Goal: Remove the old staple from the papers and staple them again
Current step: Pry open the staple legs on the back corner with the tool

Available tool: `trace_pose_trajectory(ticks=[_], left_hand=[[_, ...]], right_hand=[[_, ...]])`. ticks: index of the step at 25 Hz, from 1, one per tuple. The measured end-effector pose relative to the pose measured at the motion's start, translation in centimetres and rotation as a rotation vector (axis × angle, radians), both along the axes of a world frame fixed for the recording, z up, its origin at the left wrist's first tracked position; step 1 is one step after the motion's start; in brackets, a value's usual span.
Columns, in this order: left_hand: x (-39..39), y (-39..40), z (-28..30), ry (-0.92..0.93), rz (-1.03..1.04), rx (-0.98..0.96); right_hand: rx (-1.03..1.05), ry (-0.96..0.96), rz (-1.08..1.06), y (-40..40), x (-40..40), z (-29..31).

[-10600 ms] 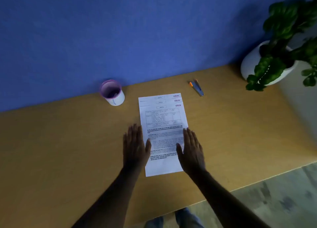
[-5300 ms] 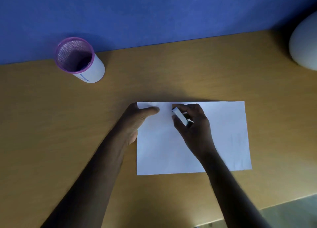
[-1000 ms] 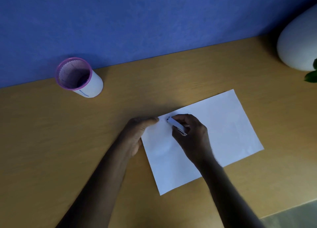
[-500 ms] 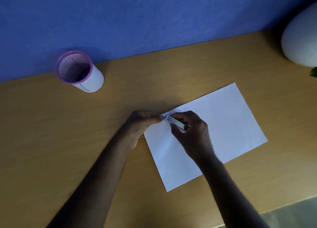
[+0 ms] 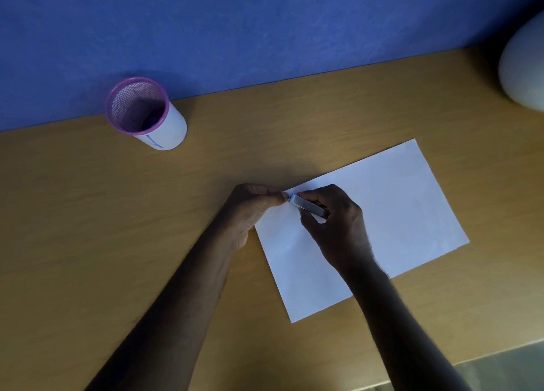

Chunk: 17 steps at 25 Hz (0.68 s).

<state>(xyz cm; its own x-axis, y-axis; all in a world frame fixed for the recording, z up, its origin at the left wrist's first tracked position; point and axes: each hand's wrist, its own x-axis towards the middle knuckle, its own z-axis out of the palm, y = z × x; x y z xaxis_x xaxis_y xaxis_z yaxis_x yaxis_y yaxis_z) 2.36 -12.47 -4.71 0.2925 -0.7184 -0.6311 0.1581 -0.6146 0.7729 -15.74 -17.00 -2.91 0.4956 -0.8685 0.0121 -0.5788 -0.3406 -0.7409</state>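
White papers (image 5: 382,214) lie blank side up on the desk (image 5: 88,228); thin, floppy, easily torn; left hand (image 5: 250,211) pinches their near-left corner; right hand (image 5: 335,223) grips a small metal tool (image 5: 307,205) there.

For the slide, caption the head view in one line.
Left hand pins the papers' corner while the right hand works a small metal tool there.

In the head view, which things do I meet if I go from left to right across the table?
Pen holder → left hand → stapler → papers → white pot.
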Motion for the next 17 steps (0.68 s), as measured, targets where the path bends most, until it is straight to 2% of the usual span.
trace_pose_trajectory(ticks=[12,17], left_hand=[[0.15,-0.18,-0.08,-0.028,-0.045,0.024],[0.19,-0.2,0.12,-0.023,-0.049,0.041]], right_hand=[[0.044,-0.007,0.03,-0.67,0.06,0.11],[-0.022,0.03,0.032,-0.18,0.06,0.11]])
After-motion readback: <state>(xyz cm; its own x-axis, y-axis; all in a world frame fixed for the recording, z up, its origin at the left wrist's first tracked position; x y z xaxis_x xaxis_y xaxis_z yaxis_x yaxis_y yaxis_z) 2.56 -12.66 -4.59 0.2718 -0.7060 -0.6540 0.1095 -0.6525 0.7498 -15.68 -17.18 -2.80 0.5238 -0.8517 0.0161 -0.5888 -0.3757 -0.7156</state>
